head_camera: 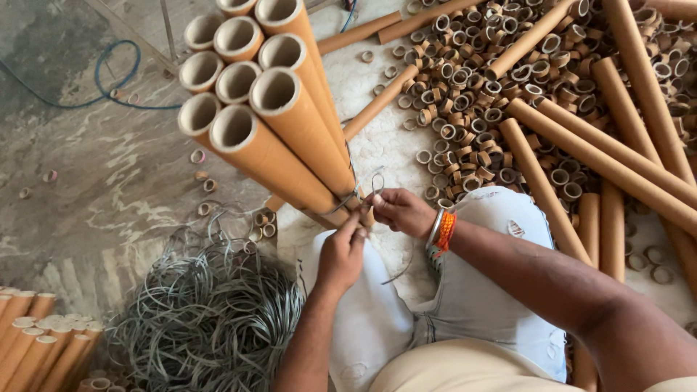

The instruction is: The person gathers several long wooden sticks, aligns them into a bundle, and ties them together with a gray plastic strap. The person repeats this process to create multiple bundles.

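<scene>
Nine or so long brown cardboard tubes [279, 120] lean bundled against the knees, light, stiff, crushable at the rims; left hand [341, 254] and right hand [399, 210] pinch thin grey wire tie [367, 190] at the bundle's lower end; hold there.

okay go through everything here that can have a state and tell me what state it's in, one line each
Bundle of cardboard tubes: gathered, tilted, wire looped round its lower end.
Binding wire: pinched by both hands, loop sticking up.
Left hand: gripping the wire.
Right hand: gripping the wire.
Pile of grey wire: loose, tangled.
Cut rings: scattered.
</scene>
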